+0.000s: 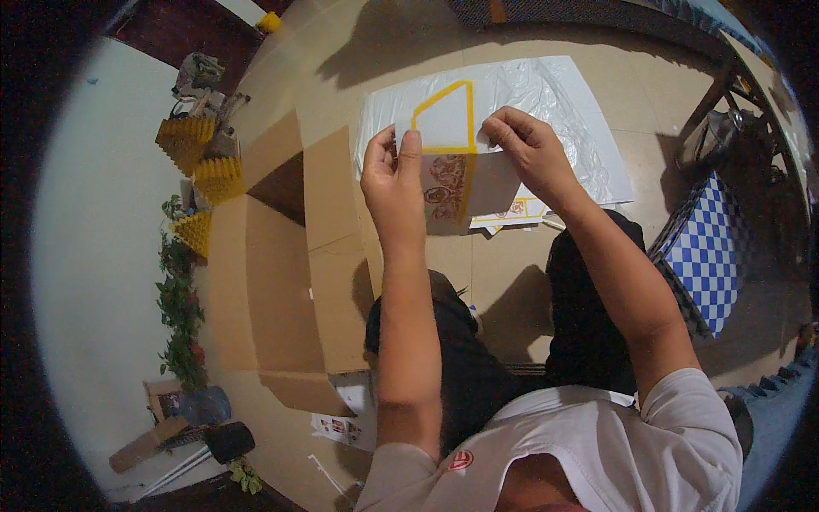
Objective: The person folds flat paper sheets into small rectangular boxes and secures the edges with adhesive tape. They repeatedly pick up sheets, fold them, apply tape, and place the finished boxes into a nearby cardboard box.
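A folded card piece [448,181] with yellow edging and a brown printed pattern is held up before me in both hands. My left hand [394,175] is closed on its left edge, the thumb lying over the front. At its right side, near the fold, my right hand [533,154] pinches the card between thumb and fingers. One panel with a yellow border stands above the fold; the printed panel hangs below. Behind the card, a white sheet [554,102] covered in clear plastic lies on the floor. Several similar printed cards [505,218] lie at its near edge.
A large open cardboard box [277,299] stands to my left. Beyond it are yellow stacked pieces [217,177] and a leafy plant [177,290] along the wall. On the right a blue-and-white checkered stack [706,256] leans beside a dark frame.
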Tool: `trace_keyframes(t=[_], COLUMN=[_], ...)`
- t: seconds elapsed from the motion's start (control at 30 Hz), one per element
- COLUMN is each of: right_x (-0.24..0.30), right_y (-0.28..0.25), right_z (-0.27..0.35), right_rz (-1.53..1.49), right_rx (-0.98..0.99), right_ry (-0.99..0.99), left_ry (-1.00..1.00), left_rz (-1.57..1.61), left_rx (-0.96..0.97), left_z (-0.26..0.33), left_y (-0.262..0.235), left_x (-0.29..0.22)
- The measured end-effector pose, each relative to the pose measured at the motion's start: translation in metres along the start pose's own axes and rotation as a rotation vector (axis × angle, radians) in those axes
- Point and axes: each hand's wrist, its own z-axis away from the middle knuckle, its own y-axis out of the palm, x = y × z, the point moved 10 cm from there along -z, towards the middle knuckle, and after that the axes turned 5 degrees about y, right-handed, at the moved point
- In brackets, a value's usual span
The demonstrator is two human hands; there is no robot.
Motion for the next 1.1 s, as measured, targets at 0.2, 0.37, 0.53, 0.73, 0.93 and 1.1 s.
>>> trace_keyframes(t=[0.2,0.37,0.53,0.73,0.93,1.1], right_x=[0.025,0.004,-0.011,-0.041,-0.053,-0.058], right_y=[-0.002,-0.006,-0.007,-0.028,-0.002,-0.021], right_z=[0.006,0.003,0.001,-0.006,0.008,-0.006], right_rz=[0.283,0.225,0.048,-0.201,0.022,-0.356], right_rx=[-0.107,-0.093,-0.086,-0.145,0.069,-0.039], right_ry=[-0.243,-0.042,0.073,0.227,0.426,0.4], left_ry=[-0.212,-0.206,-0.284,-0.292,-0.441,-0.437], left_rz=[0.177,0.168,0.217,0.18,0.444,0.345], left_rx=[0.088,0.127,0.093,-0.102,-0.103,0.18], left_z=[0.005,0.011,0.015,0.003,0.005,0.031], left_y=[0.008,0.018,0.018,-0.019,-0.02,0.023], left_x=[0.023,0.02,0.034,0.051,0.065,0.051])
